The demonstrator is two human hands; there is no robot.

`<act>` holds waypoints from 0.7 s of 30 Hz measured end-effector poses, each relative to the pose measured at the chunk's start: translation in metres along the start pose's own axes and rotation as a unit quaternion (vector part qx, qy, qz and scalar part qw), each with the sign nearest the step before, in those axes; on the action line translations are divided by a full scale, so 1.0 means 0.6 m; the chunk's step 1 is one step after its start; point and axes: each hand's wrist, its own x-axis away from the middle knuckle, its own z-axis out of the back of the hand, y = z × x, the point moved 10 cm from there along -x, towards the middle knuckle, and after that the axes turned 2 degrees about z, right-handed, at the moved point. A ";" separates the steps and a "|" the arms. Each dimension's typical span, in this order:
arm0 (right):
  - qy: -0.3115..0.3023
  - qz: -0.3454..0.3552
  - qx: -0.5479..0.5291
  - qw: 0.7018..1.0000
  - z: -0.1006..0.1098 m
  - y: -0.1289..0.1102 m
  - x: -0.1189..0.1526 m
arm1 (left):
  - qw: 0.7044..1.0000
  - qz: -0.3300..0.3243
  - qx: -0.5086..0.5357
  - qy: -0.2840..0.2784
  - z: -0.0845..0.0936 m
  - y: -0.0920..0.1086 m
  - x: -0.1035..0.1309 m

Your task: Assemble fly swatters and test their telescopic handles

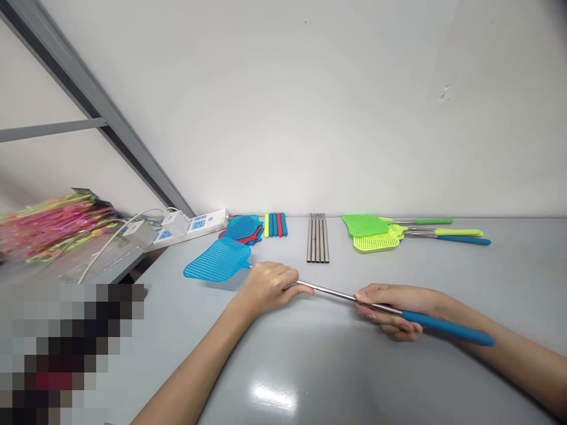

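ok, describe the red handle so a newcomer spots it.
On the grey table, go to the far edge by the wall. Just left of the metal tubes lies a row of loose handles. The red handle is second from right, the row's only red, between blues.

The blue swatter [218,260] has a net pattern, a silver rod [334,293] and a blue handle [447,328]. The surface [319,366] is grey.
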 end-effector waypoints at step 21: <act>-0.004 -0.001 0.002 1.000 0.003 0.002 0.004 | 1.000 -0.001 -0.015 -0.001 -0.001 -0.009 0.003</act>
